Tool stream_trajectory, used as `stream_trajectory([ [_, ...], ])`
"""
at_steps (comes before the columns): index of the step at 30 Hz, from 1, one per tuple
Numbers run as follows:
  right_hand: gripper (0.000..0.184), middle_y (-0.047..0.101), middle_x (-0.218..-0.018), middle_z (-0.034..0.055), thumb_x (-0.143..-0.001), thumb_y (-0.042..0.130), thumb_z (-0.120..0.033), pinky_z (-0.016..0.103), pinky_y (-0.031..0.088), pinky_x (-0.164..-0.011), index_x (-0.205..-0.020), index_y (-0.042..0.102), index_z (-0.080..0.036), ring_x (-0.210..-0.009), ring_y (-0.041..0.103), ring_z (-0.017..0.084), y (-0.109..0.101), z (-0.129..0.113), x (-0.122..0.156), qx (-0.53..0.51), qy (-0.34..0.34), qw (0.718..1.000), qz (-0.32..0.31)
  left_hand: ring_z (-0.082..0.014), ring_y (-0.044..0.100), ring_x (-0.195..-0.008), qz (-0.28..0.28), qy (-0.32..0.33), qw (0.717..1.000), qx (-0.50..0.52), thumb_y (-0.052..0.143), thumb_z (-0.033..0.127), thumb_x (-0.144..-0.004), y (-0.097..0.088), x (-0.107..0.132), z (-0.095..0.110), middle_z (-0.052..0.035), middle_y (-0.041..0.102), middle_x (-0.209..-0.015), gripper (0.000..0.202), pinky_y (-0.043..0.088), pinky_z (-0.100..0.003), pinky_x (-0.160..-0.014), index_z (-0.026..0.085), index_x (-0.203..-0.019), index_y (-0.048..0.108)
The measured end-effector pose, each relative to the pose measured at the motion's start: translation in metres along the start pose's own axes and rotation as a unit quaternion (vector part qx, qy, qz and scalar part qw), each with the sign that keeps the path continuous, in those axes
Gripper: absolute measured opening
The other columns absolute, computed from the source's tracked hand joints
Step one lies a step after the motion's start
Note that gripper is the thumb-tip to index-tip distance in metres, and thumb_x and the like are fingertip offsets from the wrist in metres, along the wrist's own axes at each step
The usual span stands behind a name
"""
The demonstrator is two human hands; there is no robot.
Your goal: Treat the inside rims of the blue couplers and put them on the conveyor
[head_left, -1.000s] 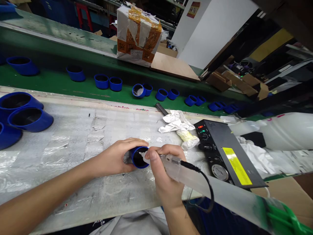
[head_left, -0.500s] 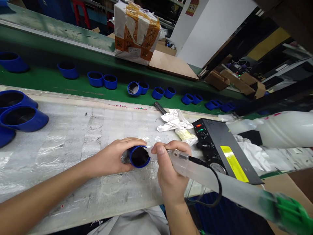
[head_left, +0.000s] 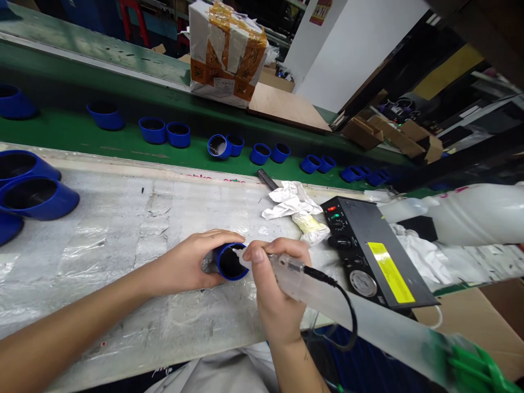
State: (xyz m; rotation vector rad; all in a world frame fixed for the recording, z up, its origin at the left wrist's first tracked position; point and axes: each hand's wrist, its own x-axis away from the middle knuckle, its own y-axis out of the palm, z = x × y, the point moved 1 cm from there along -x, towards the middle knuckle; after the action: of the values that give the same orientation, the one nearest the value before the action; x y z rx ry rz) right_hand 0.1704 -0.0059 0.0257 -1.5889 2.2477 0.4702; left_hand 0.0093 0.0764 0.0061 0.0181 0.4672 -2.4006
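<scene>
In the head view, the person's left hand (head_left: pixel 192 263) is curled around a blue cup (head_left: pixel 231 264) at the near part of the tabletop (head_left: pixel 118 234), its mouth towards the wearer. The right hand (head_left: pixel 278 295) grips a translucent dispenser tube (head_left: pixel 370 322), its tip at the cup's mouth. A black control box (head_left: pixel 379 254) sits to the right.

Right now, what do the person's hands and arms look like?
The left hand and right hand are both bare, with short fingernails where they show. The left forearm and right forearm are bare too. A small dark mark sits near the right wrist; it's too small to make out.
</scene>
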Motion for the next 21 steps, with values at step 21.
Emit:
stream_trajectory([
  [21,0.021,0.073,-0.093,-0.0065,-0.103,0.066,-0.007,0.021,0.058,-0.084,-0.107,0.06,-0.026,-0.085,0.072,0.01,-0.009,-0.002,-0.004,0.002,-0.018,0.999,0.042,-0.0216,0.065,-0.128,0.004,-0.015,0.999,-0.032,0.073,0.02,-0.088,0.002,0.001,-0.001,-0.0003,0.067,-0.141,0.053,0.054,-0.03,-0.106,0.027,-0.139,0.062],
])
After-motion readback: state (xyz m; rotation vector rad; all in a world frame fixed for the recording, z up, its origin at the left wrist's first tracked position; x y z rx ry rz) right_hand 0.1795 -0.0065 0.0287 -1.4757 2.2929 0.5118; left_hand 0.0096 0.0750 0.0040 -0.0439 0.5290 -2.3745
